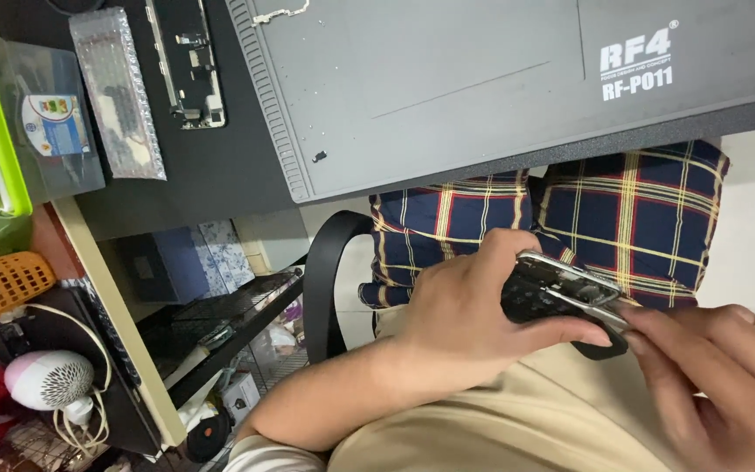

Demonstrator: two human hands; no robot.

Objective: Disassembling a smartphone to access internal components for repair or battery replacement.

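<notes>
Grey mat (447, 87) on dark desk, top of frame. Opened phone (561, 293) at lower right, over lap. Left hand (474, 315) clenched around phone; right hand (709, 376) pinching its lower edge. Best: steady left grip, gentle right fingertip pressure, avoid flexing frame.

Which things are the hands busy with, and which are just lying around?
In use:
left hand
right hand
opened black phone with silver frame

Lying about:
grey work mat
bubble-wrap bag
orange plastic basket
white hairdryer
</notes>
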